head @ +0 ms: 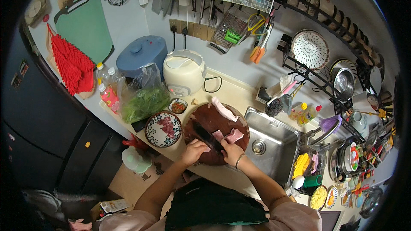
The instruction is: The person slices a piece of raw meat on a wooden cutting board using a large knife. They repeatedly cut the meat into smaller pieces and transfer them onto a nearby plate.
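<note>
My right hand (233, 154) grips the handle end of a dark-bladed kitchen knife (207, 135), which lies slantwise over a round wooden chopping board (200, 117). Left of the blade, my left hand (195, 151) rests at the board's near edge, its bunched fingers on a small pale piece of meat (208, 149), mostly hidden. Two pieces of raw meat, a larger pink one (234, 135) and a smaller one (218, 135), lie right of the blade. A long pale strip of meat (224, 109) lies at the far side. Cut meat (167, 127) sits in a patterned plate (151, 136) beside the board.
A steel sink (269, 163) adjoins the board on the right. Behind the plate are a small bowl of chopped food (178, 106), a bag of leafy greens (144, 102) and a rice cooker (184, 73). A faucet (321, 134) with a purple cover stands beyond the sink.
</note>
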The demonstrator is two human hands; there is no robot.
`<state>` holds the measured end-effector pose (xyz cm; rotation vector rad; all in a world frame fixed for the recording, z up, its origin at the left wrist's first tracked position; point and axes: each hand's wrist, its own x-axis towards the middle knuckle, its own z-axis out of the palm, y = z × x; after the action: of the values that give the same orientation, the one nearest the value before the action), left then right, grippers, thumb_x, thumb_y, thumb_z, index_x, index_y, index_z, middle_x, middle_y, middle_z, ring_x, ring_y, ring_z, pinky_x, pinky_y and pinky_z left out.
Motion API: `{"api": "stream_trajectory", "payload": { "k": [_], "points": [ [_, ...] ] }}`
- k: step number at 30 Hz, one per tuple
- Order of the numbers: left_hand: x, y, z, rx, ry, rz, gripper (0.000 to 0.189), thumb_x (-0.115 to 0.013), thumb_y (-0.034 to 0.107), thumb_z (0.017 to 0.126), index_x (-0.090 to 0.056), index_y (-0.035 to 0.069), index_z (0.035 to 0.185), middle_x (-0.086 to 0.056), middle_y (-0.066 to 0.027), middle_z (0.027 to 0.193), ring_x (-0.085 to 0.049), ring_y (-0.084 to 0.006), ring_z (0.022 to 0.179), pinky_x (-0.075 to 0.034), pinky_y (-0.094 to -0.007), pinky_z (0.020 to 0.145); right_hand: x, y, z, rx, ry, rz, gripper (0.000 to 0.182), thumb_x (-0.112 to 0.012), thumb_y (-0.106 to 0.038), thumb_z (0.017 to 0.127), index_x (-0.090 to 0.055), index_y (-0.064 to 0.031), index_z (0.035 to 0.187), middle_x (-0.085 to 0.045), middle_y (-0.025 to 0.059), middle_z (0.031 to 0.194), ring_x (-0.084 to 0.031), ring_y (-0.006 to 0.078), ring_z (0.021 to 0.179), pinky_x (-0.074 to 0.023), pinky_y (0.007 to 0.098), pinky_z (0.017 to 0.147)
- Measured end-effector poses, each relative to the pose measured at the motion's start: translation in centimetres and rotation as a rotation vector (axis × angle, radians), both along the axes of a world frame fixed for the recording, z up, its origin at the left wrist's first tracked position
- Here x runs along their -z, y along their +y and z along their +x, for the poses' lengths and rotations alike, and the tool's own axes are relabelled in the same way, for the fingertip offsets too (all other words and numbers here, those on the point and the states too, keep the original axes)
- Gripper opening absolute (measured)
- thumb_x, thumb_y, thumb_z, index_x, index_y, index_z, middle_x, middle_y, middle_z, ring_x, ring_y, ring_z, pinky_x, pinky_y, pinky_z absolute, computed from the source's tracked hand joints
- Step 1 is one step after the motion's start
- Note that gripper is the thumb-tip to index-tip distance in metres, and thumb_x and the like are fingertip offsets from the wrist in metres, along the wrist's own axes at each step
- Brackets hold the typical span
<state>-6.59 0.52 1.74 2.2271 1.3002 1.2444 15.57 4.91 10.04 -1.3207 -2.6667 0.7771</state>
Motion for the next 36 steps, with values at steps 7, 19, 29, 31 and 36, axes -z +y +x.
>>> {"api": "stream_trajectory", "payload": {
  "k": [7, 19, 29, 31, 36],
  "points": [
    [1.1, -0.5, 0.7, -0.046, 0.020, 0.035, 0.016, -0.060, 0.002, 0.082, -0.070, 0.008, 0.092, -0.064, -0.0069, 0.093, -0.059, -0.0273, 0.086, -0.051, -0.0368, 0.077, -2.0, -2.1, 0.8, -0.062, -0.197, -0.029, 0.039, -0.061, -0.008, 0.079, -0.041, -0.0061, 0.113, -0.065, 0.0246, 0.099, -0.067, 0.0409, 0.086, -0.0536, 0.0495, 0.074],
    [0.8, -0.7, 0.4, 0.017, -0.027, 0.039, 0.011, -0.061, 0.004, 0.082, -0.067, 0.002, 0.092, -0.063, -0.0127, 0.094, -0.059, -0.0314, 0.085, -0.050, -0.0391, 0.076, 2.4, 2.7, -5.2, -0.088, 0.093, 0.039, 0.046, -0.062, -0.004, 0.079, -0.039, -0.0057, 0.119, -0.063, 0.0271, 0.090, -0.062, 0.0458, 0.086, -0.0499, 0.0519, 0.072],
    [1.1, -0.8, 0.3, 0.014, -0.030, -0.011, 0.012, -0.060, 0.004, 0.082, -0.067, 0.003, 0.092, -0.064, -0.0099, 0.094, -0.059, -0.0295, 0.086, -0.050, -0.0379, 0.077, -1.5, -1.8, -0.3, -0.014, -0.273, -0.128, 0.034, -0.053, -0.009, 0.084, -0.039, -0.0080, 0.114, -0.064, 0.0270, 0.103, -0.066, 0.0437, 0.088, -0.0526, 0.0526, 0.075],
    [1.7, -0.7, 0.6, -0.002, -0.044, 0.006, 0.011, -0.060, 0.004, 0.082, -0.067, 0.002, 0.090, -0.063, -0.0101, 0.093, -0.059, -0.0299, 0.086, -0.050, -0.0377, 0.076, -0.4, -2.2, -0.7, 0.005, -0.225, -0.039, 0.033, -0.051, -0.011, 0.086, -0.039, -0.0082, 0.116, -0.064, 0.0250, 0.105, -0.064, 0.0427, 0.097, -0.0529, 0.0511, 0.078],
    [2.7, -0.8, 1.0, -0.001, 0.004, 0.013, 0.009, -0.059, 0.004, 0.083, -0.067, 0.002, 0.088, -0.064, -0.0097, 0.093, -0.059, -0.0296, 0.086, -0.050, -0.0372, 0.075, 2.6, 1.3, -5.8, -0.029, -0.068, -0.007, 0.044, -0.062, -0.010, 0.080, -0.038, -0.0066, 0.117, -0.063, 0.0270, 0.093, -0.062, 0.0461, 0.087, -0.0512, 0.0523, 0.072]
  ]
}}
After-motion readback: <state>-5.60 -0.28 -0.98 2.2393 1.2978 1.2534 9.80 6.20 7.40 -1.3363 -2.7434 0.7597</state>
